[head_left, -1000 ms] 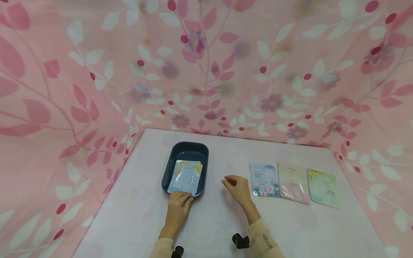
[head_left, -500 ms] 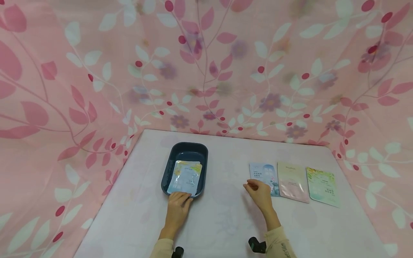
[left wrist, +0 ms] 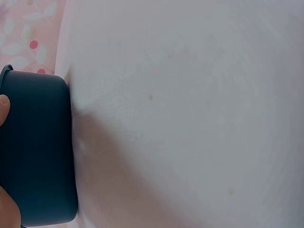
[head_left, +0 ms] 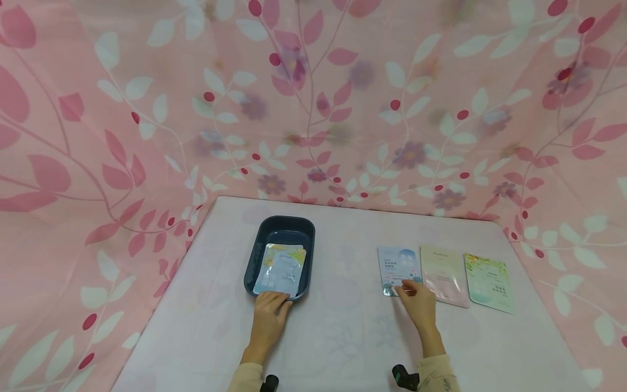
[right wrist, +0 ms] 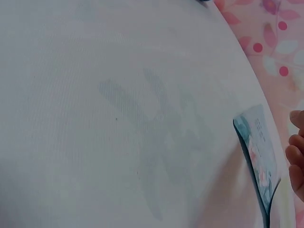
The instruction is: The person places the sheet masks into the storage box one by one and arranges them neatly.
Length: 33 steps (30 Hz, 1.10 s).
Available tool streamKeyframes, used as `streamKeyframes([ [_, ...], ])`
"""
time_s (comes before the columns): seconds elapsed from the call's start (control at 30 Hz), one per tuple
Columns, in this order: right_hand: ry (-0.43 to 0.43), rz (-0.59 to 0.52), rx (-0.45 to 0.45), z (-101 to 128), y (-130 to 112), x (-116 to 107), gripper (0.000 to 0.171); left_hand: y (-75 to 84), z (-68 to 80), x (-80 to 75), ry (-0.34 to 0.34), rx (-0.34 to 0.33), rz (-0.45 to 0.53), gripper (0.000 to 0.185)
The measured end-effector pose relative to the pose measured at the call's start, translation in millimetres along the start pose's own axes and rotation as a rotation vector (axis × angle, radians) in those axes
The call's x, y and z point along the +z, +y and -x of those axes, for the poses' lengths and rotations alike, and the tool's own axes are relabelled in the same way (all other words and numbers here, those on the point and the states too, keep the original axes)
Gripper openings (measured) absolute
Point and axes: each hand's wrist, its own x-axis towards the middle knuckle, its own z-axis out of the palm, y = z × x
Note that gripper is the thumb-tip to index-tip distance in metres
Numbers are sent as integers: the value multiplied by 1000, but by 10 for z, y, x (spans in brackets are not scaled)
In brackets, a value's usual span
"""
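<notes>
My left hand [head_left: 269,321] grips the near rim of a dark blue rectangular tray [head_left: 286,222]. In the left wrist view two parts of that hand lie against the tray's outer wall [left wrist: 38,147]. A pale blue sheet mask packet [head_left: 280,269] with yellow flowers lies inside, apparently over another one. My right hand [head_left: 421,306], fingers loosely bent, is over the near edge of a blue sheet mask packet [head_left: 398,264] with pink flowers. In the right wrist view the fingertips [right wrist: 295,154] appear apart from that packet [right wrist: 259,147], whose near edge shows from the side.
Right of the blue packet lie a beige-pink sheet mask packet [head_left: 443,275] and a green one [head_left: 489,283], in a row. A white cloth covers the table [head_left: 343,337]. Pink floral curtains [head_left: 313,109] enclose its back and sides.
My right hand has moved right, from bare cloth beside the tray to the near edge of the blue flowered packet. The left hand has stayed at the tray's rim.
</notes>
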Motion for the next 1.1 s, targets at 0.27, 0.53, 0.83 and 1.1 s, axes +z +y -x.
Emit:
streamKeyframes([
  [0.27, -24, 138, 123, 50, 213, -81, 31, -4, 8, -7, 1, -3, -5, 22],
  [0.53, -40, 217, 138, 84, 364, -68, 38, 8, 3, -32, -25, -26, -5, 22],
  [0.83, -77, 246, 189, 119, 383, -22, 43, 8, 6, -26, -27, -32, -7, 22],
  [1.1, -48, 265, 214, 113, 380, -2, 44, 3, 16, -15, -27, -39, -4, 23],
])
